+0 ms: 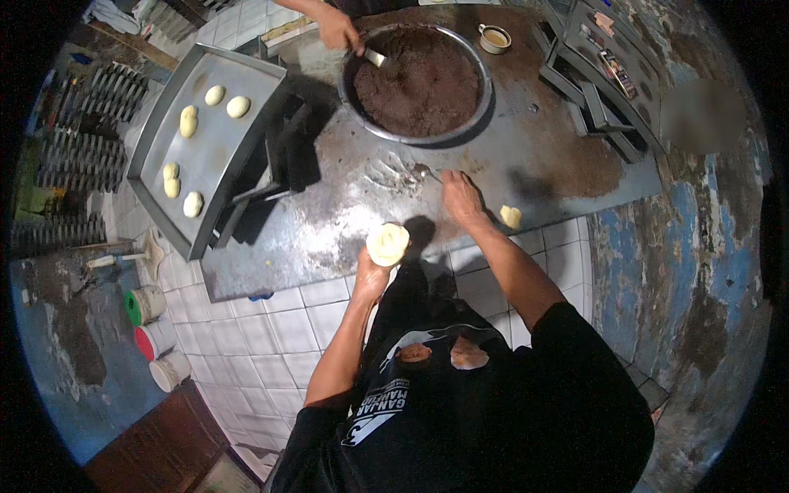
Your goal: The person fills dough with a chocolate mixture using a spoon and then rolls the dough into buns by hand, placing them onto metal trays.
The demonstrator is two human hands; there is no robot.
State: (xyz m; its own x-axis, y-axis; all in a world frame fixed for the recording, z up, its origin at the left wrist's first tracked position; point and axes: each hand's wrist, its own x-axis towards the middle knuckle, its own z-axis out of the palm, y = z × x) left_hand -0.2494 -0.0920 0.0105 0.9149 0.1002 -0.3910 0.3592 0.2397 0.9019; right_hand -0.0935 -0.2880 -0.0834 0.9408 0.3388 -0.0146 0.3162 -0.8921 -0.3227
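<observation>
Near the table's front edge, my left hand (371,278) is closed around a lump of pale yellow dough (388,244), which sits cupped on top of it. My right hand (461,197) rests low over the metal tabletop and grips a small, thin metal tool (431,173), perhaps a spoon or a filling spatula. Its tip meets a smeared patch (399,174) with dark bits on the table. To the right of that hand lies a small loose piece of dough (510,216).
A wide metal bowl (490,92) of dark brown filling stands at the back, where another person's hand (339,31) holds a scraper (375,57) over it. A raised tray (168,123) with several dough balls is at left, a small cup (495,39) at back right, stacked trays (604,115) beyond.
</observation>
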